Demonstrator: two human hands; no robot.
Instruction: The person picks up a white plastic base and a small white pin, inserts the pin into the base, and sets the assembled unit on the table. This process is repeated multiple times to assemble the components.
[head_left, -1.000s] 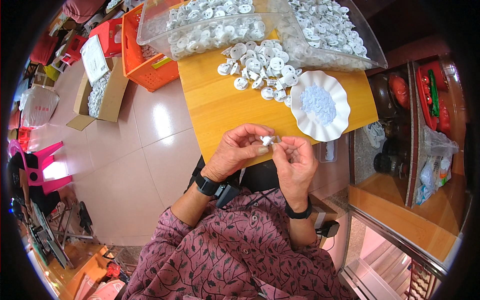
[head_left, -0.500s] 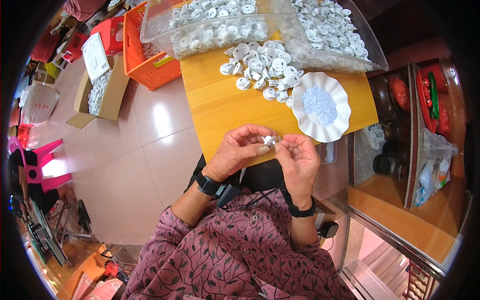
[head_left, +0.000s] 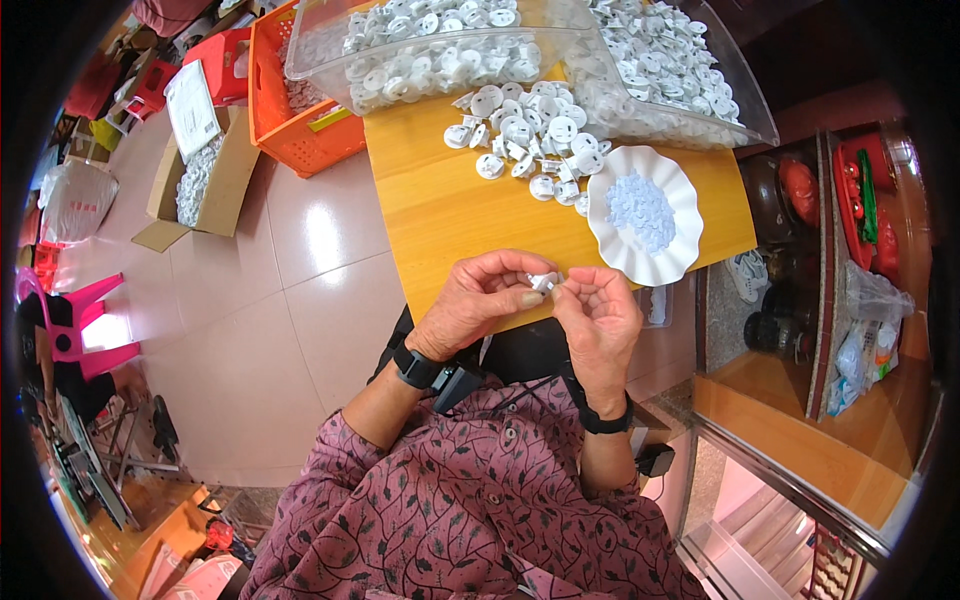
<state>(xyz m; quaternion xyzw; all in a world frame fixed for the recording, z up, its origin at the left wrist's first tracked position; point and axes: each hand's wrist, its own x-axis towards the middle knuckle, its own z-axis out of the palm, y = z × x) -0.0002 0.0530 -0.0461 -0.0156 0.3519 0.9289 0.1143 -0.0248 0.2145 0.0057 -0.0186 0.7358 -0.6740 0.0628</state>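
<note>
Between the thumb and fingers of my left hand (head_left: 480, 300) is a small white plastic part (head_left: 543, 282), held over the near edge of the wooden table (head_left: 440, 220). My right hand (head_left: 600, 315) pinches at its right side; whatever tiny piece sits in those fingertips is too small to make out. Beyond my hands lies a loose pile of similar round white parts (head_left: 520, 130). To the right of the pile, a white scalloped dish (head_left: 680, 235) holds many small, pale bluish-white plastic pieces (head_left: 640, 210).
Clear plastic bins (head_left: 440, 40) full of white parts stand along the table's far side. An orange crate (head_left: 310, 145) and a cardboard box (head_left: 225, 195) sit on the floor to the left. Shelves (head_left: 790, 390) rise at the right, and a pink stool (head_left: 70, 325) stands far left.
The white part has turned slightly in my fingers. Both hands stay nearly in place, and the whole view has shifted very little.
</note>
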